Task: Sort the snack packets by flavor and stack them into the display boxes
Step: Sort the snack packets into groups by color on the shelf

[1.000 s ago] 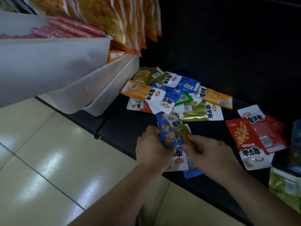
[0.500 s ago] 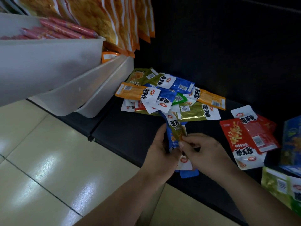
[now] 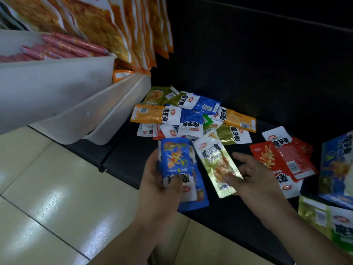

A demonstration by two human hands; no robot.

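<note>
Gleaming green-gold packet [image 3: 215,165] pinched in right fingers [image 3: 230,178], blue packets [image 3: 175,159] gripped in left fingers [image 3: 174,181]

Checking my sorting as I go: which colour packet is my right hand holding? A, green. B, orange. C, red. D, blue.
A: the right hand pinches the green packet under its thumb, while the left hand grips the blue packets.

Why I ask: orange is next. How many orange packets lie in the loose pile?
2: one orange packet at the pile's left edge, another at its right edge; more may be buried underneath.
</note>
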